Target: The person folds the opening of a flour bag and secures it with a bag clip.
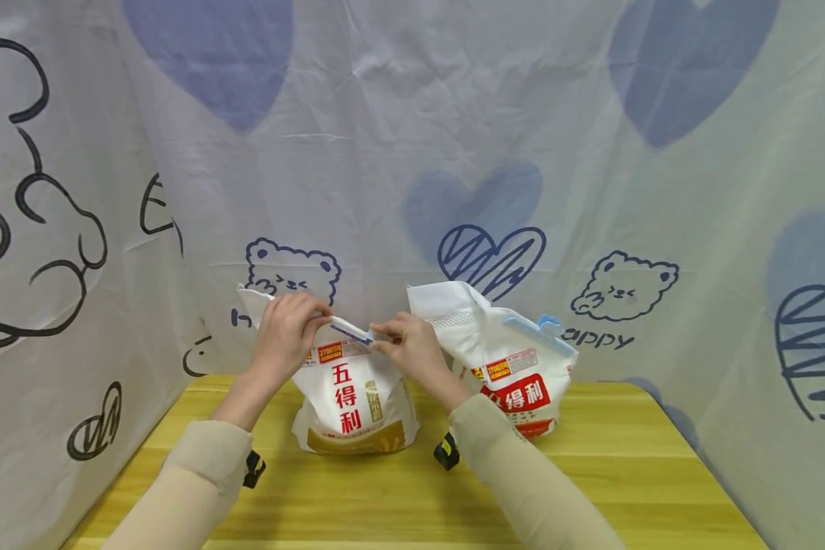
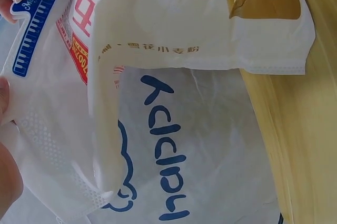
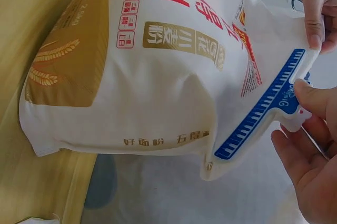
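Observation:
A white flour bag (image 1: 392, 397) with red lettering and a gold lower band stands upright on the table. My left hand (image 1: 287, 332) pinches the folded top edge of this bag. Across the top, a blue-and-white bag clip (image 3: 258, 110) with a piano-key pattern lies over the fold. My right hand (image 3: 313, 145) pinches the clip's handle between thumb and fingers. In the left wrist view, the clip (image 2: 39, 23) covers one part of the edge, while a white flap of the bag (image 2: 47, 155) extends past it near the left hand.
To the right, a second white flour bag (image 1: 516, 382) leans, a light blue clip (image 1: 539, 334) across its top and a loose white flap at its left. The wooden table (image 1: 357, 504) meets a patterned cloth backdrop (image 1: 378, 153) behind and at the sides.

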`<move>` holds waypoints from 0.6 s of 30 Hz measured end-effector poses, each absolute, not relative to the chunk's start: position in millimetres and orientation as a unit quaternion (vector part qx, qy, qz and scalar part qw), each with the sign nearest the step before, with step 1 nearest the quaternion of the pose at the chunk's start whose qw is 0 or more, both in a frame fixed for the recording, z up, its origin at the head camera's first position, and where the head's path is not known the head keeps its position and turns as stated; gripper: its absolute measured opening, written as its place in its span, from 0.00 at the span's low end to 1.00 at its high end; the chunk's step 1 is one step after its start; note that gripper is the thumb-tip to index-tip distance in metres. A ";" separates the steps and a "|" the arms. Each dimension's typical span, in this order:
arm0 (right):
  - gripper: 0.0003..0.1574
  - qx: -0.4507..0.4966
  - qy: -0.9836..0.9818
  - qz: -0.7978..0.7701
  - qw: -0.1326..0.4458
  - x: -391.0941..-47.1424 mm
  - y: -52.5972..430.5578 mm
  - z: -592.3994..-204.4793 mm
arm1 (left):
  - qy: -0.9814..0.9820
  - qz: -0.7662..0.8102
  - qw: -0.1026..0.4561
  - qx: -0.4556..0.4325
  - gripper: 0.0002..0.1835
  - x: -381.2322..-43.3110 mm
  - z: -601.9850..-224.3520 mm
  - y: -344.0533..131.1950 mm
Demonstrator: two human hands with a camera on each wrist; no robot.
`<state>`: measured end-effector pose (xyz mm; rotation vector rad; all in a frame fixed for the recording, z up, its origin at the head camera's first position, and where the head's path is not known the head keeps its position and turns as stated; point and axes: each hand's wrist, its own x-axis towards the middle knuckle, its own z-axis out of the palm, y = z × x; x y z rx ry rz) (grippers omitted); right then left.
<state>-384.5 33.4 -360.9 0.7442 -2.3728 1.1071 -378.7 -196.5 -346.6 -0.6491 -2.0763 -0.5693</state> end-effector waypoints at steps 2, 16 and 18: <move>0.21 0.267 -0.849 0.404 0.213 -383.4 33.1 -361.2 | -0.832 -0.230 0.432 -0.260 0.06 -378.9 -345.7 -196.6; 0.32 0.269 -0.833 0.441 0.198 -379.0 39.3 -365.5 | -0.836 -0.241 0.426 -0.249 0.09 -377.6 -348.7 -199.4; 0.32 0.272 -0.834 0.434 0.203 -376.9 41.5 -366.1 | -0.837 -0.242 0.425 -0.246 0.11 -376.3 -350.6 -200.0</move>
